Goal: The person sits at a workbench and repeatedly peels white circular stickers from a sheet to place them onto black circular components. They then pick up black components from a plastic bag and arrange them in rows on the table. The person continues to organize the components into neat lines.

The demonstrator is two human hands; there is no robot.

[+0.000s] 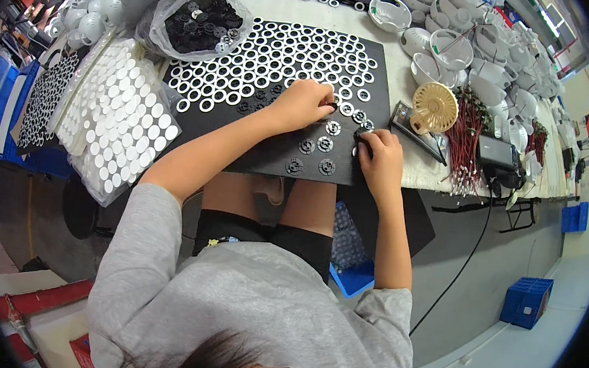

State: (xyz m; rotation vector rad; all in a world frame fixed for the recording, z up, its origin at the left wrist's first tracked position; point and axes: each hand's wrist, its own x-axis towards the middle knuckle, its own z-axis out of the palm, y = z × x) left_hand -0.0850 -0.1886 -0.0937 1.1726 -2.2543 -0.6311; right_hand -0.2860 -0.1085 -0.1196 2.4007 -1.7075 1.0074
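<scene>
A black board (233, 152) in front of me carries many white rings (270, 61) in close rows. Over the near edge of these rings, my left hand (304, 105) is closed, with a small black piece (332, 106) at its fingertips. Farther right, my right hand (382, 158) has its fingers bent around a dark round part (362, 132) near the board's right edge. Between the hands lie several loose black slotted discs (327, 166). More black discs (260, 98) sit beside my left wrist, partly hidden by the forearm.
At the back left stands a clear bag of black discs (203, 25). White round pieces (122, 116) fill a sheet at left. On the right are a digital scale (416, 133), a cream fan-like basket (435, 108), dark red wires (468, 139) and piled white plastic housings (453, 51).
</scene>
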